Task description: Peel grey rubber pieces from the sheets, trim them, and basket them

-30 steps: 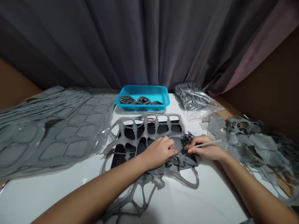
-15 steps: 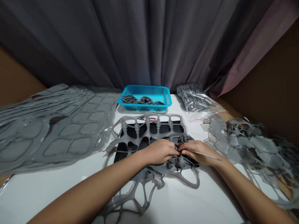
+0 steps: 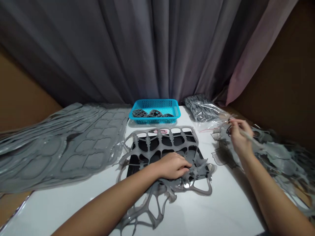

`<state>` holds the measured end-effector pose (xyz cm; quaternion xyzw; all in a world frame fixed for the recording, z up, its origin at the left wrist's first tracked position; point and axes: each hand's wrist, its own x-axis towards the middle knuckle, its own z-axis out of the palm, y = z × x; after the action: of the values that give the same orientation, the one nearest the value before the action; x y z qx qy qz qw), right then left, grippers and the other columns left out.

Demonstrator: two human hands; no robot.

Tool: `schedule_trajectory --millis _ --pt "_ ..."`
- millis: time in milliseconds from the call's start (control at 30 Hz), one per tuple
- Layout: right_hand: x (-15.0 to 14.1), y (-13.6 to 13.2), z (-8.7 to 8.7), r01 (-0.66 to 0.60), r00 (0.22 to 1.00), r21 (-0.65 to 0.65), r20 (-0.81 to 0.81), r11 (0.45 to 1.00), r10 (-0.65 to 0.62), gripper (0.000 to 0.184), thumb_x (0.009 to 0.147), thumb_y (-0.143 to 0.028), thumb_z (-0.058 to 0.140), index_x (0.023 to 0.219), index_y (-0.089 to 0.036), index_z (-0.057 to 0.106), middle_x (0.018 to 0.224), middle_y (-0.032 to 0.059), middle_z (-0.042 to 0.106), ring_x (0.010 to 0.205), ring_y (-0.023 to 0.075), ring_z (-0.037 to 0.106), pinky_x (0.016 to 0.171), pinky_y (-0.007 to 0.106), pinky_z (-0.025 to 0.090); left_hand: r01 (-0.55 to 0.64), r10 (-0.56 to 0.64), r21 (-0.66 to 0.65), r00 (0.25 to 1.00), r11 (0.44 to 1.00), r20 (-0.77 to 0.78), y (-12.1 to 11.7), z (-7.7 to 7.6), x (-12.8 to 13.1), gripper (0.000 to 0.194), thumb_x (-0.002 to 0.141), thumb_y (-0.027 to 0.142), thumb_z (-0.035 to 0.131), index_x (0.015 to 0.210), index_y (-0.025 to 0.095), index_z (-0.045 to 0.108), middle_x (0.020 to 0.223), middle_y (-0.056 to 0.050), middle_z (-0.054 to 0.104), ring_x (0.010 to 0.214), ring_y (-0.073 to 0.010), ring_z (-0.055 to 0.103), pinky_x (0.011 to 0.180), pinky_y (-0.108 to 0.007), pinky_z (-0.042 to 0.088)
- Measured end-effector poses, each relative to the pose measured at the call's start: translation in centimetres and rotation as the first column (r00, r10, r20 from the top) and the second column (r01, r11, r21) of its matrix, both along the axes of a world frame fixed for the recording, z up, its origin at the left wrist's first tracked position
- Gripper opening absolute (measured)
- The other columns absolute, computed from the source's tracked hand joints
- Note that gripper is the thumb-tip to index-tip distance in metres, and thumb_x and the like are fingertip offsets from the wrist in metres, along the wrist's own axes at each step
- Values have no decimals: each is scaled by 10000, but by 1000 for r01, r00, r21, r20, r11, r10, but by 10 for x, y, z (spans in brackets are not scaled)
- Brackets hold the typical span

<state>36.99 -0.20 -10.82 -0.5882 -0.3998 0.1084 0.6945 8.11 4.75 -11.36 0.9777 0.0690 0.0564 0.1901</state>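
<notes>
My left hand (image 3: 172,166) lies on a grey rubbery lattice sheet (image 3: 150,141), its fingers curled down over the webbing at the lower right. The lattice sits on a black board (image 3: 167,141). My right hand (image 3: 240,137) is raised to the right of the board, above a heap of grey scrap (image 3: 278,157). It holds a thin pale stick (image 3: 249,137), and a small dark loop (image 3: 229,130) seems to hang at its fingertips. The fingers hide most of that loop.
A blue plastic basket (image 3: 155,104) holds dark grey loops at the back. Next to it lies a plastic zip bag (image 3: 203,109) of mottled grey pieces. Moulded grey sheets in clear plastic (image 3: 64,147) cover the left of the white table (image 3: 221,209). A dark curtain hangs behind.
My right hand has left the lattice and moved up and right, carrying the stick. My left hand stays on the lattice. The view has tilted, so everything sits lower in the picture.
</notes>
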Motion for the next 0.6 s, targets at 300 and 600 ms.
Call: schedule_trajectory --millis 300,600 --pt "19 -21 30 -40 831 313 -516 949 205 350 708 -559 619 664 -238 489 704 -25 575 611 136 564 469 251 413 168 -168 10 986 986 13 -28 32 3 397 906 330 468 1268 173 500 961 -53 696 894 -197 623 802 -282 443" --pt "-5 -89 29 -17 953 121 -299 992 53 483 854 -605 351 531 -293 528 528 19 501 585 172 580 498 320 439 -19 13 -58 994 998 -108 -59 81 -86 209 901 314 471 1046 207 577 922 -61 613 851 -182 554 785 -287 411"
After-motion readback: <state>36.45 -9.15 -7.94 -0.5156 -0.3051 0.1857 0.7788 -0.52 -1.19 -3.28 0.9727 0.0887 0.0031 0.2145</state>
